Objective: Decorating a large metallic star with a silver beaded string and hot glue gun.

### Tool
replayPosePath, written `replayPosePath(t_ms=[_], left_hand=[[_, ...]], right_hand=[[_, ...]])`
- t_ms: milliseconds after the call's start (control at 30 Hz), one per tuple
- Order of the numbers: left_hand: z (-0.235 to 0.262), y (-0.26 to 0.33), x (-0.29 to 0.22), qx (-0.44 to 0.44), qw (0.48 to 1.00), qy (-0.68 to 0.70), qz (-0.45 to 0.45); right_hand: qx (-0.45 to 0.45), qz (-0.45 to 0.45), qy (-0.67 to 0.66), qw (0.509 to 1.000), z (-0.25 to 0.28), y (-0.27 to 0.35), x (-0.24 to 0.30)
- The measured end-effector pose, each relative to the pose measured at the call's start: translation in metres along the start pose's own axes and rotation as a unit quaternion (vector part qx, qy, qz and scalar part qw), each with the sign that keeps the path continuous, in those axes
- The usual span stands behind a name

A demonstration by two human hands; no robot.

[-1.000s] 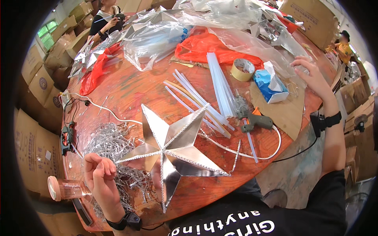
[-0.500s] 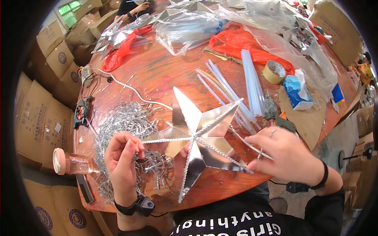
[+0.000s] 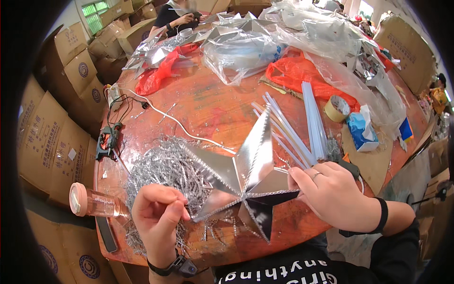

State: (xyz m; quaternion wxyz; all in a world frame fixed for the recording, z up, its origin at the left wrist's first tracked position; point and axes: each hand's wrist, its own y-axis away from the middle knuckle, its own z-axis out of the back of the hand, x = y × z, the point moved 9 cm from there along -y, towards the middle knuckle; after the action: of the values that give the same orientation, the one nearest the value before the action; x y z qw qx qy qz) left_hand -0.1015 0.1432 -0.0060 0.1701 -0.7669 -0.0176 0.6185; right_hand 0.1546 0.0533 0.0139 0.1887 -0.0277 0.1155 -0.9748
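Note:
A shiny silver five-pointed star (image 3: 257, 149) hangs tilted between my hands above the near part of the table. Silver braided trim runs along its ridges. My left hand (image 3: 158, 215) is closed, thumb against fingers, at the tip of the lower left point. The right point's tip is pinched in my right hand (image 3: 338, 196), which wears a ring and a black wristband. A short pale strand shows beside the right fingers, partly hidden. Behind my left hand, a tangled heap of silver tinsel strands (image 3: 158, 165) lies on the table.
Translucent glue sticks (image 3: 314, 123), a tape roll (image 3: 337, 108) and a blue tissue pack (image 3: 362, 130) lie right. A clear jar (image 3: 99, 201), a phone (image 3: 107, 234) and a corded tool (image 3: 109, 141) line the left edge. Plastic bags (image 3: 241, 54) and another person (image 3: 177, 19) are beyond.
The star has turned counterclockwise and tilted, with its upper point now leaning right. My left hand has come lower; my right hand's back now faces up more. The whole view has shifted slightly.

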Motion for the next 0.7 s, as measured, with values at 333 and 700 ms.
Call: replayPosePath(t_ms=[333, 700], left_hand=[[0.025, 0.007, -0.020, -0.038, 0.994, 0.023, -0.099], [0.017, 0.005, 0.002, -0.014, 0.999, 0.013, -0.033]], right_hand=[[-0.172, 0.020, 0.216, 0.961, 0.080, -0.064, -0.021], [-0.064, -0.303, -0.061, 0.949, -0.041, -0.179, -0.279]])
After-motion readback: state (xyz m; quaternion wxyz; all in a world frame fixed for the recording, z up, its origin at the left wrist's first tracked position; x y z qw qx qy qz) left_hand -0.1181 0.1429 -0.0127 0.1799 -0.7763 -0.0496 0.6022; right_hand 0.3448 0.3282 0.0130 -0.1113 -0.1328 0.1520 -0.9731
